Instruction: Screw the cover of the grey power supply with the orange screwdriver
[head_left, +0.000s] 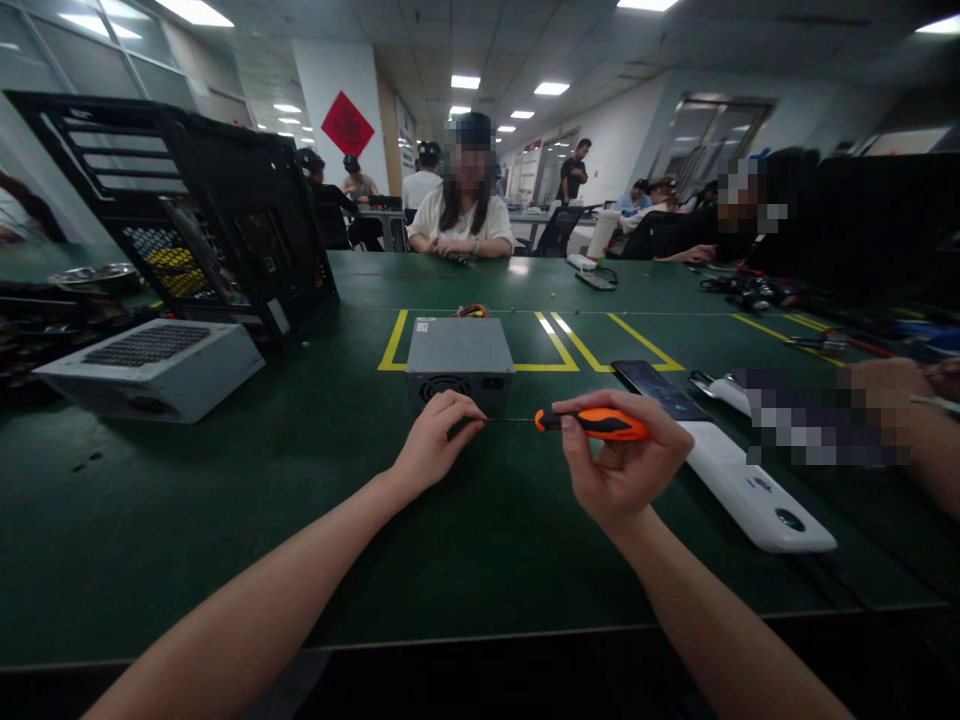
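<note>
Head view: clamps orange screwdriver [600, 423] level in grip of right hand [630, 458], pinching its tip with left hand [433, 440], apparently for steadiness, in front of grey power supply [459, 346] on tabletop [465, 560].

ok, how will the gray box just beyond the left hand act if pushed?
The gray box likely won't flex: it's flat-sided and looks metallic. It sits low and broad, so probably slides rather than tips. The colored wires at its back look flexible and might drag.
</note>
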